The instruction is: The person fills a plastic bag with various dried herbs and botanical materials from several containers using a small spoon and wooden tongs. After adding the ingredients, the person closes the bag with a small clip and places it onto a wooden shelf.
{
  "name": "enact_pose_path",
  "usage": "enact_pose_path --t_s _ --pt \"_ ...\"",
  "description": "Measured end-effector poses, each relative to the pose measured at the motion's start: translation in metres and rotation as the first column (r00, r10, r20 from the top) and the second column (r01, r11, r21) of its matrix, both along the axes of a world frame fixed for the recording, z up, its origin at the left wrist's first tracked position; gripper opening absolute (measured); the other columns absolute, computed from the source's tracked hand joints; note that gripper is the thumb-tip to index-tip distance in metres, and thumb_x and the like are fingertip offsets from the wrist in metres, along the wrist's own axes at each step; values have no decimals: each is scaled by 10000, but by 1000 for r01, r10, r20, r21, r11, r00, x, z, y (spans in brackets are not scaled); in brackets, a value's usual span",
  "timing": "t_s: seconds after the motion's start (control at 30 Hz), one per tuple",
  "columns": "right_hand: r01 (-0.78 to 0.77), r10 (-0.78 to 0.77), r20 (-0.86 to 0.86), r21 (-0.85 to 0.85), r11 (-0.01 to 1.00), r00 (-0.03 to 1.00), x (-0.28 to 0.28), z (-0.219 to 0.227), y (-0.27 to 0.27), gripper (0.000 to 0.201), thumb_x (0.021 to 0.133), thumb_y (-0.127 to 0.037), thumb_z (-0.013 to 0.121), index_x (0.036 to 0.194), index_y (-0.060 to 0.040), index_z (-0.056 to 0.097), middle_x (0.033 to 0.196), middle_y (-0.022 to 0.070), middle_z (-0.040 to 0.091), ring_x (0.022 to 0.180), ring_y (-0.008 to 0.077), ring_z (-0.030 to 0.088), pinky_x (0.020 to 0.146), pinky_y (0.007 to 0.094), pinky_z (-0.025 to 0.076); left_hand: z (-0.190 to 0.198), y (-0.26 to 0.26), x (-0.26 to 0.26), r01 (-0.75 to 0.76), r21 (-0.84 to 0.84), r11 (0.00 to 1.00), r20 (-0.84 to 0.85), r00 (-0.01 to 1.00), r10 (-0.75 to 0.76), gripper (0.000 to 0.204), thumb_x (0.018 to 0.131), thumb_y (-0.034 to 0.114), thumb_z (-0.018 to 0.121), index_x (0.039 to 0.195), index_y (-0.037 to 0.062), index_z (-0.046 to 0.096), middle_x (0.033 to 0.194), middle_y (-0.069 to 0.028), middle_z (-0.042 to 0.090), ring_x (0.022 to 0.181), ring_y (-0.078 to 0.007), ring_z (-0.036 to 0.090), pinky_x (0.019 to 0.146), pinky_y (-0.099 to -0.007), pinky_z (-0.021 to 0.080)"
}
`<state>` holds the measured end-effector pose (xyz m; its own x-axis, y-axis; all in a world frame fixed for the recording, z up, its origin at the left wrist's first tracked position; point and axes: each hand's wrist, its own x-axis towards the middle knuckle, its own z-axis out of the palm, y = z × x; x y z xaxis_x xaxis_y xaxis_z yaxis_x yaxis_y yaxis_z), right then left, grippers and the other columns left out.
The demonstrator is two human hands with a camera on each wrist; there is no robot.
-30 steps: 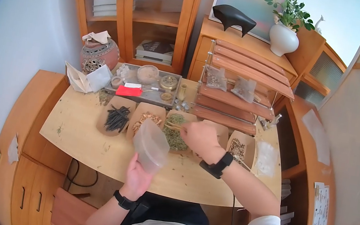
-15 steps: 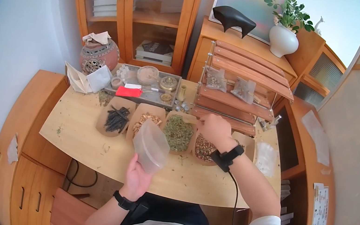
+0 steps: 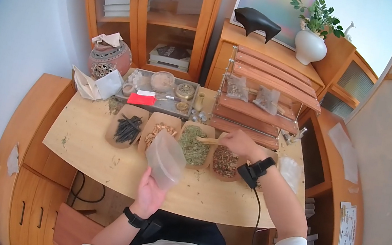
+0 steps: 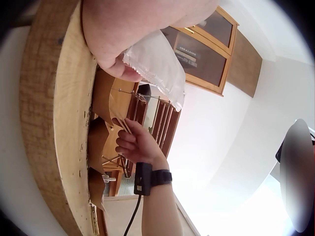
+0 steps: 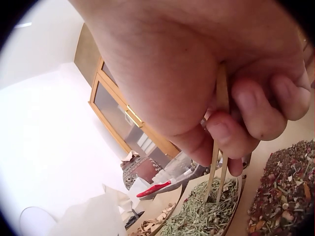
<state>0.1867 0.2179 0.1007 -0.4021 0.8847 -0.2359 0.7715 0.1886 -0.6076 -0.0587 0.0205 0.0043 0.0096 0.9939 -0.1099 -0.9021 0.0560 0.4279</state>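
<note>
My left hand (image 3: 150,195) holds a translucent plastic bag (image 3: 165,159), tilted over the front of the trays. In the left wrist view the bag (image 4: 156,66) hangs from the fingers, its zigzag edge showing. My right hand (image 3: 241,145) grips bamboo tweezers (image 3: 209,140). Seen from the right wrist, the two prongs of the tweezers (image 5: 216,169) reach down into dried green herb (image 5: 202,209), tips slightly apart. That herb fills the middle paper tray (image 3: 192,165). Beneath the right hand is a tray of reddish-brown dried mix (image 3: 224,162).
Paper trays of dark sticks (image 3: 128,129) and pale chips (image 3: 160,129) stand to the left. Behind them is a grey tray (image 3: 157,106) with small dishes and a red packet (image 3: 141,99). A slatted wooden rack (image 3: 264,82) holds two filled bags. A clear plastic sheet (image 3: 291,171) lies at right.
My right hand drew away from the green herb to the right, then came to rest lower, tweezers again at the herb. The left hand and bag hold nearly still.
</note>
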Motion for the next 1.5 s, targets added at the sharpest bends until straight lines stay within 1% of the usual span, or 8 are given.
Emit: enact_pose_path --t_s 0.13,0.23,0.43,0.53,0.63,0.83,1.33,1.5 --pt "-69 66 28 89 994 997 -6 -19 0 296 887 -297 641 1010 -52 753 873 149 729 795 293 686 745 375 528 -1 1 0 2 8 1000 -5 1000 -2 535 1086 343 342 1549 82 282 1558 -89 399 1438 -268 377 1208 -454 287" --pt "-13 -13 125 207 978 992 -17 0 -24 306 862 -349 642 998 -110 776 927 155 737 860 345 698 797 413 554 -3 1 0 -1 11 1000 0 1000 1 537 1084 344 346 1549 82 283 1560 -91 396 1439 -269 374 1209 -456 283" --pt "-112 29 249 327 938 968 -10 44 -64 252 862 -304 660 1012 -142 780 883 147 733 865 323 701 779 425 560 -3 1 -1 -4 9 1000 2 1000 4 537 1083 342 351 1548 81 286 1559 -98 397 1442 -270 372 1211 -454 281" --pt "-226 32 360 513 828 932 0 37 -74 230 857 -298 688 1018 -158 777 819 129 722 771 324 696 702 427 556 -3 2 -1 6 5 1000 17 1000 -6 535 1083 340 350 1547 80 287 1558 -100 398 1441 -271 373 1212 -453 282" --pt "-244 14 378 569 785 926 -5 30 -83 124 826 -215 662 829 -116 737 755 125 690 729 308 692 678 438 549 -2 2 -1 10 -5 1000 21 1000 -10 533 1083 338 348 1545 78 288 1556 -102 400 1439 -273 377 1212 -455 283" --pt "-240 35 289 713 658 957 -13 -3 -69 136 814 -195 662 760 -75 696 724 123 674 682 303 686 635 422 544 -1 1 -1 -6 -9 1000 2 1000 6 528 1085 334 344 1542 75 293 1552 -102 405 1433 -275 385 1210 -462 288" --pt "-230 23 309 655 720 951 -11 -37 -46 159 885 -253 646 865 -112 716 752 102 690 684 323 681 619 442 541 -3 1 0 -17 -4 1000 -8 1000 17 536 1084 340 348 1547 79 286 1558 -98 396 1437 -273 379 1207 -459 290" --pt "-114 11 181 571 813 984 -8 -33 -45 210 909 -278 615 875 -117 745 818 124 714 769 331 695 685 434 549 -1 1 0 -13 -4 1000 -10 1000 13 537 1085 340 341 1549 78 281 1556 -103 400 1436 -274 381 1207 -459 290"
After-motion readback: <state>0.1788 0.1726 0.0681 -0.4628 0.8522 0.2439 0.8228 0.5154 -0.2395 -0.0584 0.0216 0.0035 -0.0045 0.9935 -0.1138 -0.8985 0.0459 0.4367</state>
